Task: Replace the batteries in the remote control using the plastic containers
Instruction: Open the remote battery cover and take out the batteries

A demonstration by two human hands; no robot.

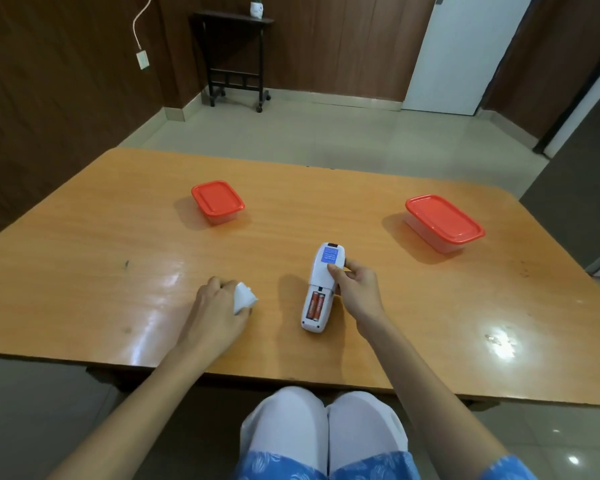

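Two orange batteries (316,305) sit exposed in the white remote control (321,289), gripped by the right hand (352,289) at centre frame. Left hand (215,311) clasps the white battery cover (244,298) on the table (84,271). Red-lidded containers (218,201) (444,221) stay closed, upper frame.

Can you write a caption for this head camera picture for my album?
Right hand steadies opened remote; left hand holds its cover.

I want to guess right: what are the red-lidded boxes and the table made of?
The two boxes look like plastic: smooth red lids on see-through tubs. The table looks like varnished wood or wood-look laminate: orange grain lines and shiny glare.
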